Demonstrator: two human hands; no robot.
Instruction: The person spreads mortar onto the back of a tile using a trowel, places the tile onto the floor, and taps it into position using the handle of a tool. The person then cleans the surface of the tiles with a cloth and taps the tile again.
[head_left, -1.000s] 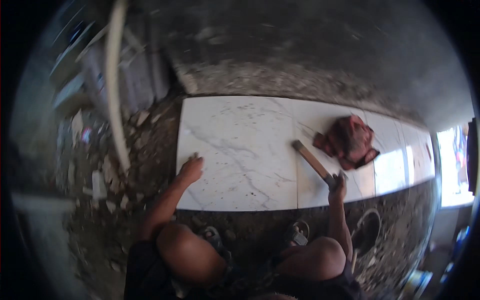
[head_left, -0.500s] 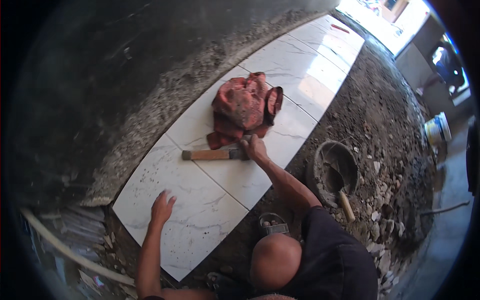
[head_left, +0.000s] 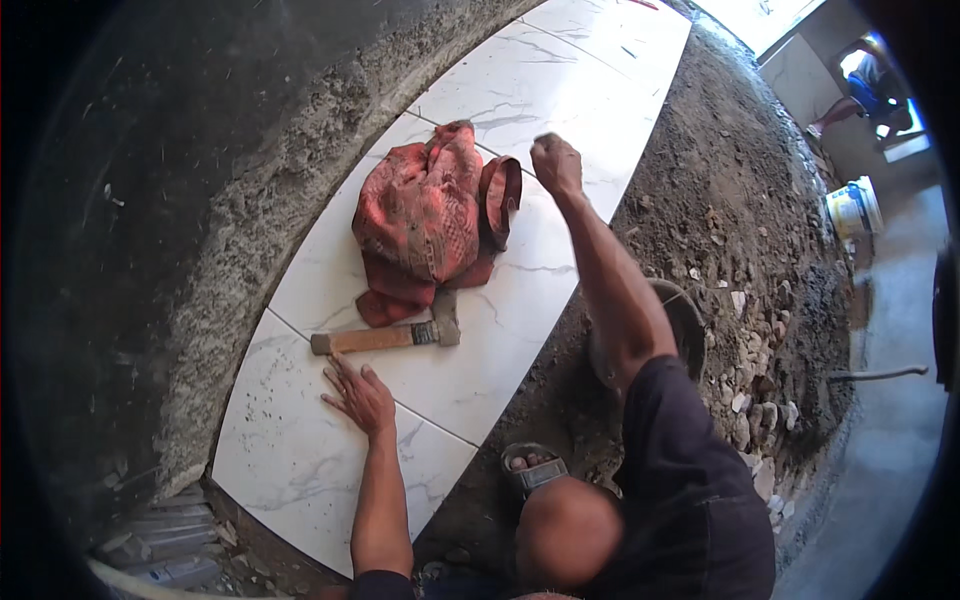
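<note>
My left hand lies open on a white marbled floor tile, fingers spread, its fingertips by the wooden handle of a hammer. The hammer lies across the tiles, its metal head against the lower edge of a crumpled red patterned cloth. To the right of the cloth, my right hand is closed in a fist over the tiles. Nothing shows sticking out of it, and its palm side is hidden. Whether the fist touches the tile I cannot tell.
A rough concrete wall borders the tiles on the left. Bare soil with stones runs along the right. A round mortar pan is partly behind my right arm. A white bucket and a person are farther right.
My right hand has left the hammer's head and moved away to the far side, now a fist. My left hand has moved over the tile to the hammer's handle. The view has shifted.
</note>
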